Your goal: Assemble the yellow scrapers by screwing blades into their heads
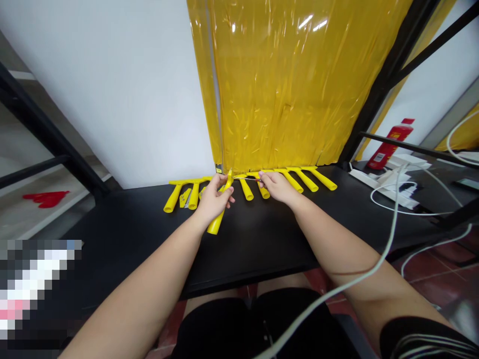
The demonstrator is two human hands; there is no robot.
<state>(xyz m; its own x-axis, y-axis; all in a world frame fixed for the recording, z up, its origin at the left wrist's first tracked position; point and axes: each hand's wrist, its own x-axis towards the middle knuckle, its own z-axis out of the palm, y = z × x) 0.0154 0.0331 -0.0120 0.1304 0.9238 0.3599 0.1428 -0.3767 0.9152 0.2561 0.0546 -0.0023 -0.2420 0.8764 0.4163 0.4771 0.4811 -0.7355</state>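
Note:
My left hand [217, 195] is wrapped round a yellow T-shaped tool [216, 223] with a tubular handle, its open end toward me and its head raised. My right hand [276, 185] grips a thin metal rod [247, 179], which looks like a screwdriver shaft. The rod's tip points left at the tool's head; whether it touches cannot be made out. Several similar yellow tools lie in a row along the back of the black table, some at left [172, 199] and others at right [325, 179]. A small yellow-and-grey piece [185, 198] lies among the left ones.
Behind the black table [254, 249] stand a white panel [149, 89] and a yellow plastic curtain [299, 89]. A red bottle [391, 144] and white strips are at right. A pale cable [389, 249] crosses before my right arm. Red pieces [47, 198] lie on the left shelf.

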